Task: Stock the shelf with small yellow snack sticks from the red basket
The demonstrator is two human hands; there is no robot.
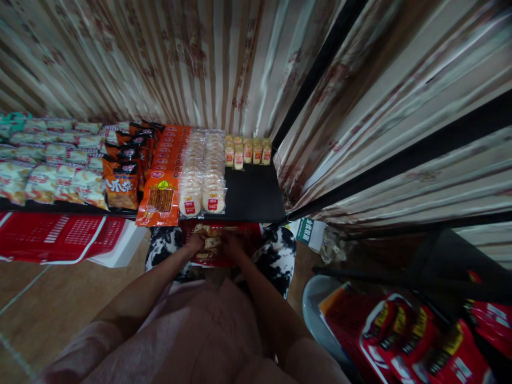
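Had both the left hand and right hand down in the red basket on small snack packs, probably since the shelf gap sat right above; grip honestly impossible to tell.

Glossy wrappers, matt shelf, shiny cloth.

Upper frame: a striped curtain with a satin sheen. At centre, a matt black shelf carries clear plastic cracker sleeves and a glossy orange foil packet. Lower left: a red perforated plastic basket and smooth wood-look floor.
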